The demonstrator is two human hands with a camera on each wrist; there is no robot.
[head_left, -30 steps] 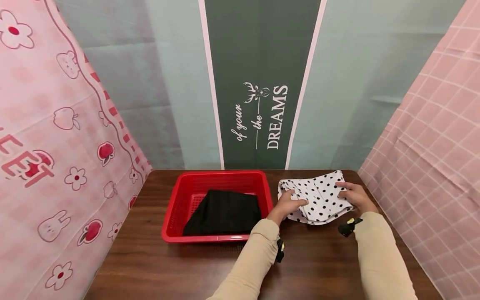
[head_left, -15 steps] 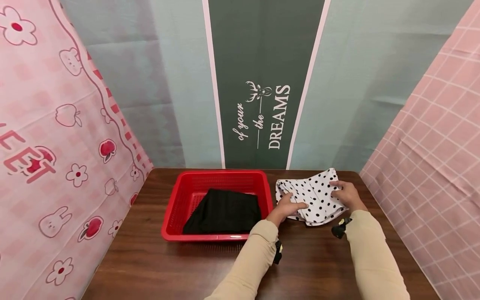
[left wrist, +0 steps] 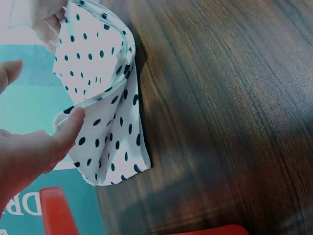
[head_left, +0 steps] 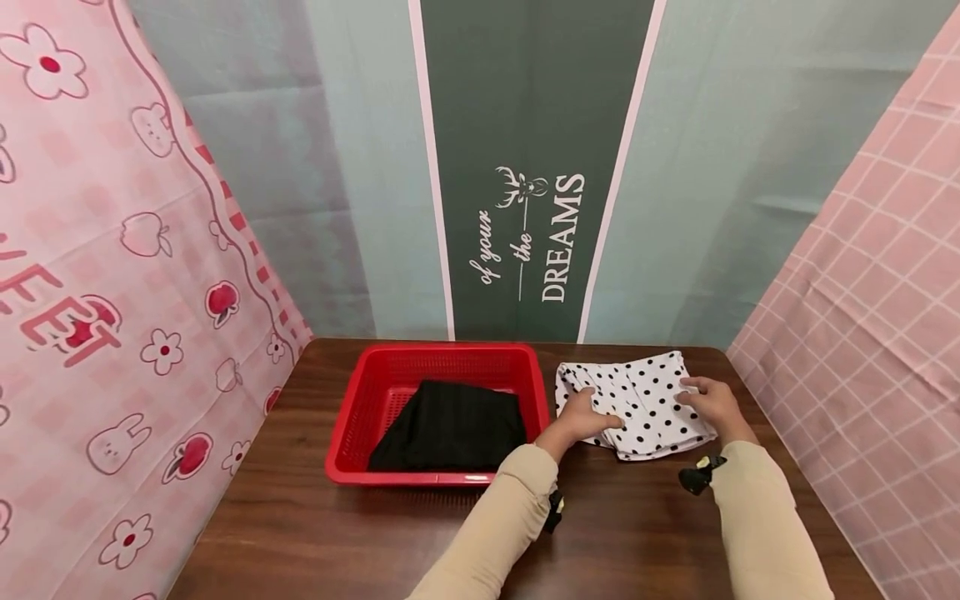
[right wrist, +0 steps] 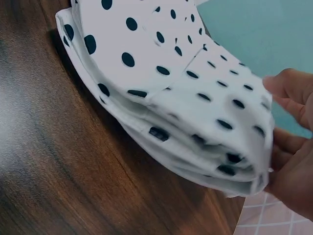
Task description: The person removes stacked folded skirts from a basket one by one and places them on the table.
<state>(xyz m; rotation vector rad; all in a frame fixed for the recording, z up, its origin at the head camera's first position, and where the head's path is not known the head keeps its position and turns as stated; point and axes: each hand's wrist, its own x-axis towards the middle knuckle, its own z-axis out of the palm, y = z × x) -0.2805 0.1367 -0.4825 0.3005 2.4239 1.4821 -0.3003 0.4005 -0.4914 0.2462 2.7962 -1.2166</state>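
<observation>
A folded white cloth with black polka dots (head_left: pixel 645 404) lies at the table's back right, several layers showing along its edge in the right wrist view. My left hand (head_left: pixel 581 415) is at its left part, thumb stretched over the fabric; in the left wrist view the thumb touches the cloth (left wrist: pixel 105 139) and a finger stands apart from it. At the opposite edge, my right hand (head_left: pixel 716 404) holds the folded side, with fingers (right wrist: pixel 288 88) bent around the cloth's end (right wrist: pixel 234 122). Part of the fingers is hidden behind it.
Left of the cloth stands a red plastic basket (head_left: pixel 345 442) with a folded black cloth (head_left: pixel 453 425) inside. The brown wooden table (head_left: pixel 615 533) meets a green curtain (head_left: pixel 525 100) at the back. Pink fabric walls (head_left: pixel 862 333) flank both sides.
My right hand first moved left, lifting and bunching the cloth's right side, then moved back right, and the cloth's right edge went with it. The left hand stayed nearly in place.
</observation>
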